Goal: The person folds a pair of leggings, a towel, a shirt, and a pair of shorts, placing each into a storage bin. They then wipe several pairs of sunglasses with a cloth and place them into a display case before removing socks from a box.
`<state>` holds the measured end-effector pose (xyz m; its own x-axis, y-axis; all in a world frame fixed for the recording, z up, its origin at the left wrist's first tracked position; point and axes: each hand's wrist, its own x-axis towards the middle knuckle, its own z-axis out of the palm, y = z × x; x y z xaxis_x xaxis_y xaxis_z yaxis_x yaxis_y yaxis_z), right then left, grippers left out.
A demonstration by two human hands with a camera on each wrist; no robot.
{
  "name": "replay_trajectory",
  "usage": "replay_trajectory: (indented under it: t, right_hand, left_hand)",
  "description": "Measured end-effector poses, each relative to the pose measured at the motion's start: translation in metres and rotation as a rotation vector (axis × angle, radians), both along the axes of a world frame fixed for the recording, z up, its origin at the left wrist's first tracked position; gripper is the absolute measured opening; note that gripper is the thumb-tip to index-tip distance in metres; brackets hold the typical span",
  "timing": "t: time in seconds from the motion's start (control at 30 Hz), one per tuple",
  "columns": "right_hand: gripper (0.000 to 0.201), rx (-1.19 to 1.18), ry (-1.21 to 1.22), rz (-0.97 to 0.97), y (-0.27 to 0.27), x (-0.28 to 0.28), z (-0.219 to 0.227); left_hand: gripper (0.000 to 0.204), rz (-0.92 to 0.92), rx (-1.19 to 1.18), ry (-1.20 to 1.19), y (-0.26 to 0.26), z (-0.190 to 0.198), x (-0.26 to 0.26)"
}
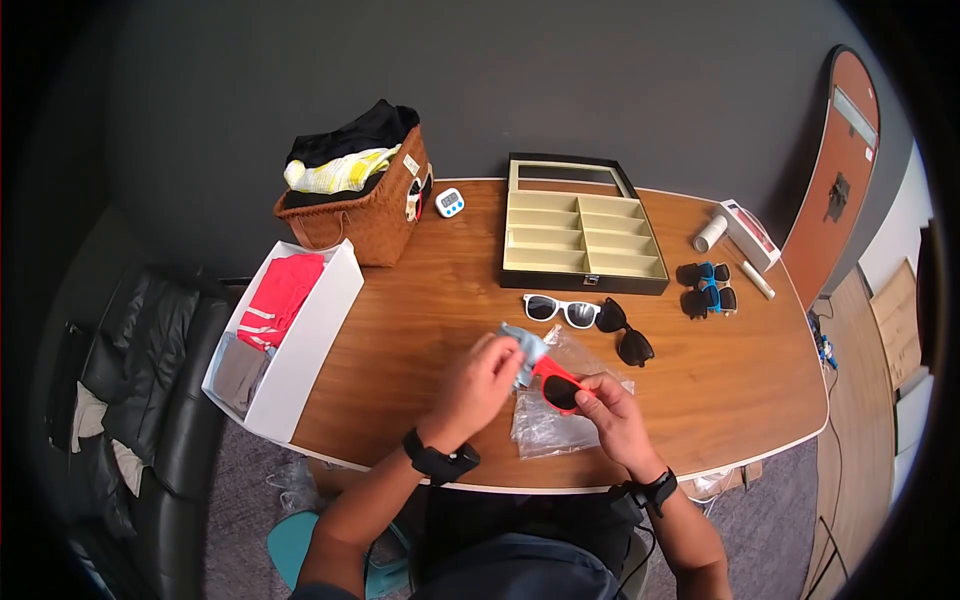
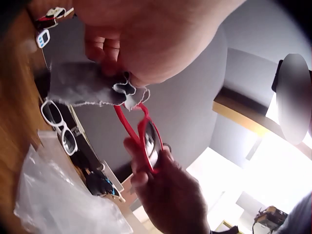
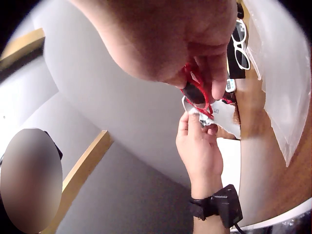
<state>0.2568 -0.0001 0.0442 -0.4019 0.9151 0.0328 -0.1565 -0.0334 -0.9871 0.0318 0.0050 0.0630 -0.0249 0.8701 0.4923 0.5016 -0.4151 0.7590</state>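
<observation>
My right hand (image 1: 617,418) pinches a pair of red sunglasses (image 1: 544,372) by the end of one dark lens. A greyish-blue cleaning cloth (image 2: 80,84) is held between the thumb and fingers of my left hand (image 1: 482,380). The cloth overlaps the far end of the red frame and hides part of it. Both hands are raised over the front of the table, above a clear plastic bag (image 1: 548,432). Just beyond them lie white sunglasses (image 1: 562,310) and black sunglasses (image 1: 625,332).
An eyewear case (image 1: 585,282) with several compartments stands with its lid up at the back. Small blue sunglasses (image 1: 712,288), a white roll (image 1: 710,234) and a box (image 1: 750,236) sit right. A clothes basket (image 1: 370,225), timer (image 1: 450,203) and white box (image 1: 318,345) are left.
</observation>
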Motion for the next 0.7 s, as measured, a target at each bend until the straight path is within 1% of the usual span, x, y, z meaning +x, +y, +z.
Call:
replay_trajectory:
  t: [0.03,0.07,0.1,0.17,0.2,0.27,0.3,0.37,0.4,0.43,0.47,0.5,0.53,0.57,0.63,0.67,0.7]
  right_hand:
    - [0.015,-0.022,0.033,0.01,-0.001,-0.004,0.003]
    - [0.015,-0.024,0.034,0.009,0.0,-0.008,0.003]
    - [0.016,-0.025,0.069,-0.017,0.002,-0.012,0.003]
    - [0.017,-0.026,0.101,-0.045,0.003,-0.012,0.003]
    - [0.017,-0.03,0.092,-0.042,0.002,-0.011,0.003]
    - [0.018,-0.036,0.083,-0.039,-0.001,-0.009,0.001]
    - [0.019,-0.056,0.096,-0.038,-0.003,-0.007,0.0]
    - [0.019,-0.076,0.111,-0.037,-0.007,-0.002,-0.001]
    - [0.019,-0.112,0.137,-0.025,-0.009,0.001,0.0]
    - [0.019,-0.146,0.163,-0.013,-0.009,0.004,0.001]
    - [0.019,-0.144,0.164,-0.012,-0.008,0.008,0.004]
    - [0.019,-0.252,0.31,0.044,-0.006,0.012,0.007]
    - [0.019,-0.362,0.458,0.098,-0.005,0.013,0.009]
    - [0.019,-0.365,0.46,0.094,-0.004,0.013,0.01]
    - [0.019,-0.502,0.541,0.2,-0.001,0.012,0.013]
    - [0.016,-0.559,0.567,0.215,0.0,0.012,0.012]
    - [0.016,-0.558,0.565,0.217,-0.001,0.011,0.013]
  left_hand:
    - [0.01,-0.042,0.026,0.036,-0.006,0.003,0.01]
    - [0.01,-0.094,0.083,0.051,-0.01,-0.003,0.02]
    - [0.009,-0.107,0.102,0.11,-0.016,-0.001,0.031]
    - [0.009,-0.177,0.219,0.219,-0.02,-0.002,0.04]
    - [0.009,-0.178,0.216,0.217,-0.019,-0.003,0.039]
    - [0.01,-0.132,0.285,0.325,-0.016,-0.003,0.034]
    - [0.01,-0.132,0.284,0.324,-0.012,0.0,0.029]
    - [0.01,0.071,0.072,0.12,-0.003,0.008,0.015]
    - [0.01,0.036,-0.026,0.035,-0.001,0.011,0.008]
    - [0.01,0.037,-0.025,0.035,0.001,0.011,0.007]
    - [0.009,0.051,0.082,-0.073,0.003,0.011,0.006]
    - [0.009,0.064,0.187,-0.18,0.006,0.008,0.004]
    - [0.01,-0.042,0.101,-0.331,0.01,-0.004,0.0]
    - [0.01,-0.045,0.097,-0.33,0.007,-0.002,0.0]
    - [0.015,-0.298,-0.301,-0.669,-0.003,0.008,0.002]
    - [0.015,-0.319,-0.282,-0.649,-0.004,0.012,0.005]
    - [0.015,-0.318,-0.28,-0.65,-0.004,0.012,0.006]
